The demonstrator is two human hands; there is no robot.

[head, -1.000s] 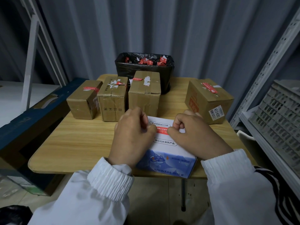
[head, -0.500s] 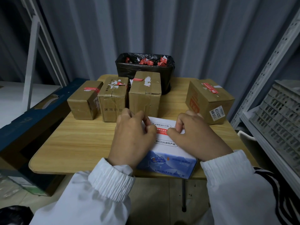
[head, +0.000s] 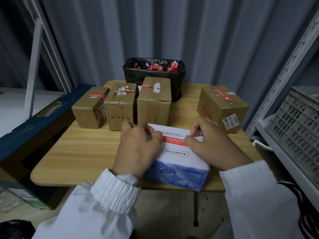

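Pale wood-grain table [head: 82,152] stands against a grey corrugated wall [head: 172,31], with metal shelving [head: 284,75] to its right. At its near edge sits a white-and-blue box [head: 176,169]. The left hand [head: 138,149] grips the box with curled fingers, and the right hand [head: 212,147] pinches the right end of its red seal sticker [head: 174,141]. Brown cardboard boxes [head: 154,104] and a black-lined bin [head: 153,76] stand behind.

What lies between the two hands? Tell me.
A red seal strip on the white box top, running from left hand to right hand; head view.
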